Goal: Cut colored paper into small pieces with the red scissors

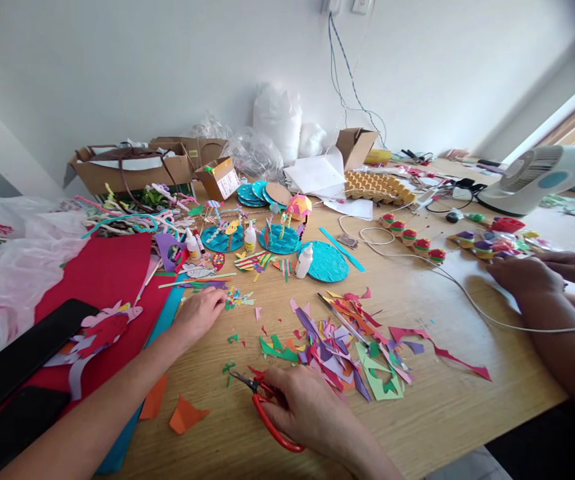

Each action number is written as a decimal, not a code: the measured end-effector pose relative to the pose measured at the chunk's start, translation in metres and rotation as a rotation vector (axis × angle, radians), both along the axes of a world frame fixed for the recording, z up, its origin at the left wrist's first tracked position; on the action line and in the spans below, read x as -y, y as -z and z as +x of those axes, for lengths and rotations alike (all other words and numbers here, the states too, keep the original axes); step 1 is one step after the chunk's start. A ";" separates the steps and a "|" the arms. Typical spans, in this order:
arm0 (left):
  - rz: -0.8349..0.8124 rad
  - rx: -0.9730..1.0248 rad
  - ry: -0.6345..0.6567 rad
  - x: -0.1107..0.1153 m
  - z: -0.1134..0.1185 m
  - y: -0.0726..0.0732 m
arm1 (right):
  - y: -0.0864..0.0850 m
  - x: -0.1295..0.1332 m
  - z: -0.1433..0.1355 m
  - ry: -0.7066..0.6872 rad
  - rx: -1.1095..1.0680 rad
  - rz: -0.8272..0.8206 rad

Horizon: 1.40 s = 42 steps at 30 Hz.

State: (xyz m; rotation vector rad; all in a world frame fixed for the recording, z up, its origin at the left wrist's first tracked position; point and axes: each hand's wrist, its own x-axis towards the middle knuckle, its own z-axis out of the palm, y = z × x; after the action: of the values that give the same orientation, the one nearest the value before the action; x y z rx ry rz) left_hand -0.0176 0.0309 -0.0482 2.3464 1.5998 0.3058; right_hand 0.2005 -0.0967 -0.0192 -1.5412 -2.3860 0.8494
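Note:
My right hand [304, 407] grips red-handled scissors [278, 430] low over the front of the table, their blades pointing left at small green paper bits [228, 368]. Farther left, my left hand [203, 312] is closed, fingertips down beside a small pile of colourful paper pieces [238, 298]; what its fingers hold, if anything, is hidden. To the right of the scissors lies a heap of coloured paper scraps [334, 350], with a second pair of scissors [342, 318] on it. Orange paper pieces [187, 415] lie left of the red handles.
Glue bottles [304, 261] stand by blue discs [324, 262] carrying paper decorations. Red paper sheets [112, 273] and black phone-like slabs [27, 343] cover the left side. Another person's hands [527, 273] work at right near egg-carton pieces [422, 247]. A white cable [472, 301] crosses there; a fan [537, 177] stands behind.

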 end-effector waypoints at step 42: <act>-0.153 -0.175 0.618 0.024 0.099 -0.020 | 0.023 -0.049 0.047 0.642 -1.112 -0.057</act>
State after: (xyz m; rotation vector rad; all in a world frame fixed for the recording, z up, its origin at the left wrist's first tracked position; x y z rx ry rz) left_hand 0.0813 0.0066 -0.0285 2.6446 0.8411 -0.1537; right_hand 0.2471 -0.0481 -0.0419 -1.2007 -1.0223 1.1604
